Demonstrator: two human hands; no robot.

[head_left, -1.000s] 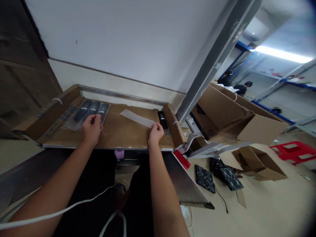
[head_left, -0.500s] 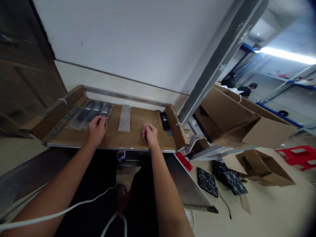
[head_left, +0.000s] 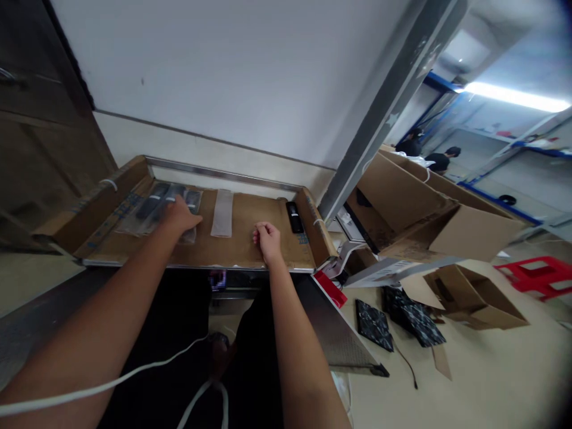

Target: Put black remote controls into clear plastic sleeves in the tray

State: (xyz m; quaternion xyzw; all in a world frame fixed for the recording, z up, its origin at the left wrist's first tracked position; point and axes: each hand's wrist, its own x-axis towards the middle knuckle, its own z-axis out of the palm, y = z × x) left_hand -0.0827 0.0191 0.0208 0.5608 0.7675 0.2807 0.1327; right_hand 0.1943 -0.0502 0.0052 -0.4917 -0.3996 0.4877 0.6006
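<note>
My left hand (head_left: 179,215) reaches over a row of dark, oblong items in clear plastic bags (head_left: 154,205) at the left of the cardboard-lined tray (head_left: 243,253). Its thumb is spread out to the right, and its fingertips lie over the bags, partly hidden. Near the tray's front edge, right of the middle, my right hand (head_left: 268,239) rests with its fingers curled in; nothing shows in them. Between the hands lies a flat, pale, translucent sleeve (head_left: 222,213). A black handset-like item (head_left: 294,217) with a small white label lies at the tray's right end.
Raised cardboard sides (head_left: 319,229) bound the tray. A large open carton (head_left: 402,205) stands to the right, with a smaller carton (head_left: 476,295) on the floor. Dark patterned panels (head_left: 375,325) and a red stool (head_left: 536,275) are there too. A white cable (head_left: 147,368) crosses before me.
My left hand has moved forward over the bagged items and its thumb has spread from a pinch. My right hand stays near its place, fingers curled. The view has shifted slightly.
</note>
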